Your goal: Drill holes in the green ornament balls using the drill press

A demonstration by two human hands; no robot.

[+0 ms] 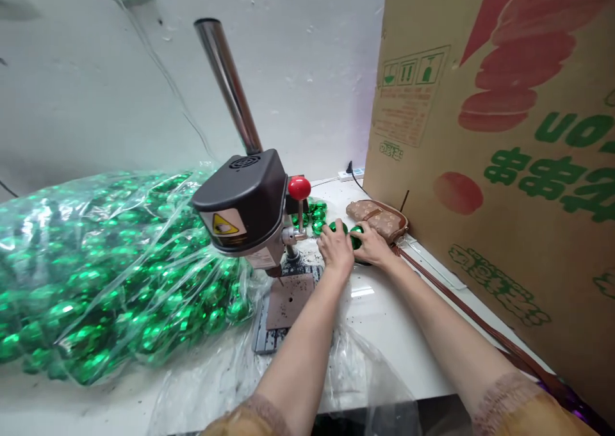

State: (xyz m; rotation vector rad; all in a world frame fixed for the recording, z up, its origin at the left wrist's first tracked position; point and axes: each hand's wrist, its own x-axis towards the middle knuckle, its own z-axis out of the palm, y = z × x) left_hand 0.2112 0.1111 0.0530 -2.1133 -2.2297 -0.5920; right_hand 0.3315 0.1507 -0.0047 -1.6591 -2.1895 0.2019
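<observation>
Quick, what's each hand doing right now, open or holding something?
Left hand: closed, fingers curled over a shiny green round ball.
Right hand: closed, holding another green ball between thumb and fingers.

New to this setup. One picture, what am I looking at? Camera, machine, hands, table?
It's the view from a camera on the person's head, looking forward and down. The machine is a small drill press on a white table. No robot: the left hand and right hand are bare, with fingers on shiny green balls; how firmly they grip isn't clear. A clear bag of more balls lies left of the press; a brown pouch and cardboard box are at right.
</observation>
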